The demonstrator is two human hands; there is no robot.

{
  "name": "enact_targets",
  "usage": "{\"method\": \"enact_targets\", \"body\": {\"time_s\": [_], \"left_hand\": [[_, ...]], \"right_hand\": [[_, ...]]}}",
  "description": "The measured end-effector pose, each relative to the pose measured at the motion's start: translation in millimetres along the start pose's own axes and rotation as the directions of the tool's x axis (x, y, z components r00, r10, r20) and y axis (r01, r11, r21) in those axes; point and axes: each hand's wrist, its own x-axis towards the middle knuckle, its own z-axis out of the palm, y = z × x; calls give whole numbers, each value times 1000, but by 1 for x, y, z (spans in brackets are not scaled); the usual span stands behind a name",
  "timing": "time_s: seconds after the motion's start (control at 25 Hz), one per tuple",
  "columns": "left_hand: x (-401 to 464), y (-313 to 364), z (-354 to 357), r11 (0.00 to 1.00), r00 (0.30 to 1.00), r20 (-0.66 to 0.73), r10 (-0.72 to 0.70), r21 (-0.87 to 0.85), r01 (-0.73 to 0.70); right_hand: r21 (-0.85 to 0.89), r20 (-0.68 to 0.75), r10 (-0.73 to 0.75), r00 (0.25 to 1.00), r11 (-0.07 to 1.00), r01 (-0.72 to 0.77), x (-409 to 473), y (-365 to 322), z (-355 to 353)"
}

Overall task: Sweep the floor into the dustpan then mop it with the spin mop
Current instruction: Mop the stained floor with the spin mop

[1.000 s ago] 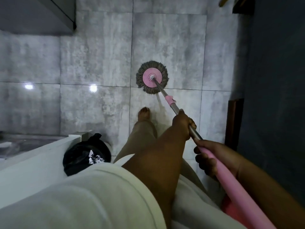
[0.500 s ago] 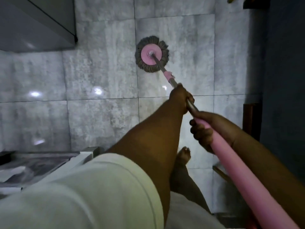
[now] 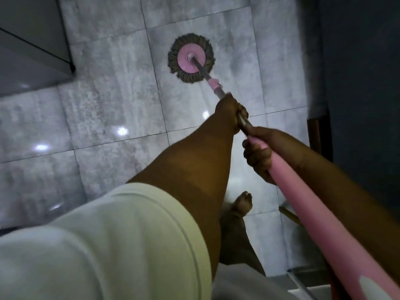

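The spin mop's round head, a pink disc ringed with grey strands, lies flat on the grey tiled floor ahead of me. Its handle runs from the head down to the lower right, metal near the head and pink near me. My left hand grips the metal part of the handle. Just behind it, my right hand is closed around the pink part. No dustpan or bucket is in view.
A grey cabinet corner juts in at the upper left. A dark wall runs along the right, with a brown wooden piece at its foot. My bare foot stands on the tiles below my hands. Ceiling lights reflect off the floor.
The mop head moved away from me and slightly to the right across the tiles, both hands still on the handle. I stepped forward, and the black bag and white ledge at lower left left the view.
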Motion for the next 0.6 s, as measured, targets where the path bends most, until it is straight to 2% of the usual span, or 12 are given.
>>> {"method": "enact_targets", "body": {"time_s": [0.2, 0.36, 0.48, 0.6], "left_hand": [[-30, -127, 37, 996, 997, 38, -61, 59, 59], [-62, -216, 60, 990, 990, 57, -126, 78, 121], [-67, -232, 65, 984, 986, 46, -163, 74, 159], [-56, -205, 70, 994, 993, 51, -105, 40, 103]], "right_hand": [[180, 11, 84, 996, 980, -85, -57, 92, -79], [261, -4, 136, 991, 956, -130, -102, 157, -127], [284, 6, 132, 991, 950, -128, -111, 165, -137], [268, 16, 101, 995, 958, -102, -104, 141, -124]]}}
